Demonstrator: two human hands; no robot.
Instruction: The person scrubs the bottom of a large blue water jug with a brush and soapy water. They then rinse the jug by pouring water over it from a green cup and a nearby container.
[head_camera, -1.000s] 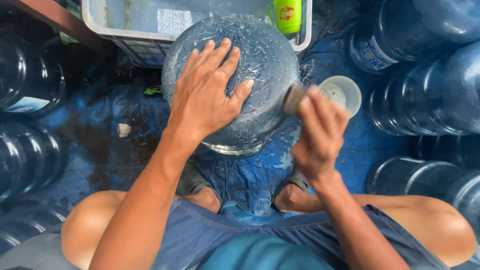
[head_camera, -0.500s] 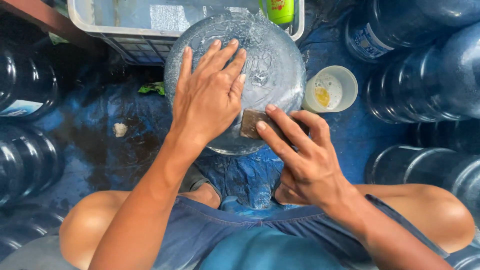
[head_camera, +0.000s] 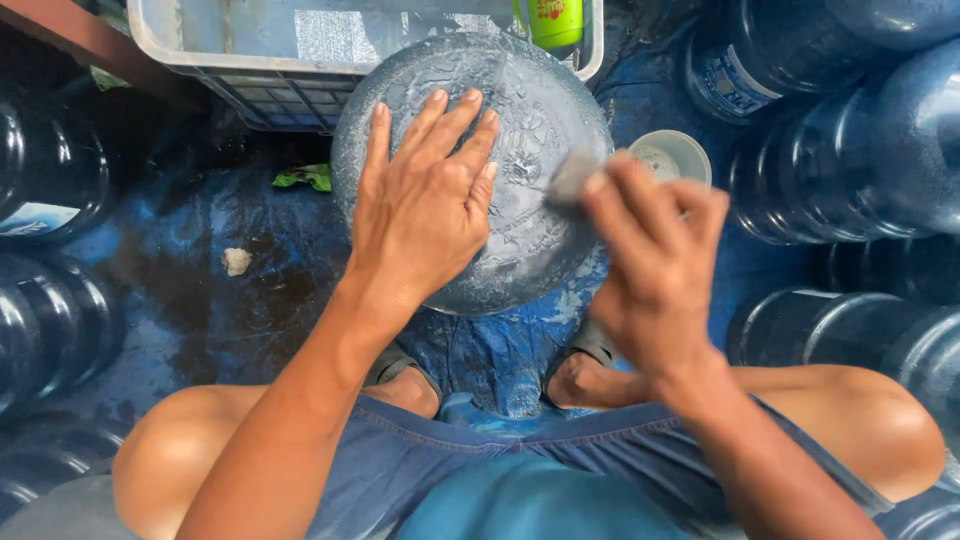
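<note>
The left hand (head_camera: 425, 215) lies spread flat on the wet jug (head_camera: 520, 120); the right hand (head_camera: 650, 265) pinches a sponge (head_camera: 572, 178). The soapy jug could slip and roll.

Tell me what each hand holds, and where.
The right hand pinches a small grey scrubbing pad with its fingers. The left hand lies flat on the water jug.

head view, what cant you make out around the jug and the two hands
- Head view: the pad in the right hand is motion-blurred, so its kind is unclear.
- Jug: the left hand covers part of its soapy top; its sides are hidden below.
- Green bottle: cut off by the top edge.
- Cup: its contents are too small to tell.
</note>
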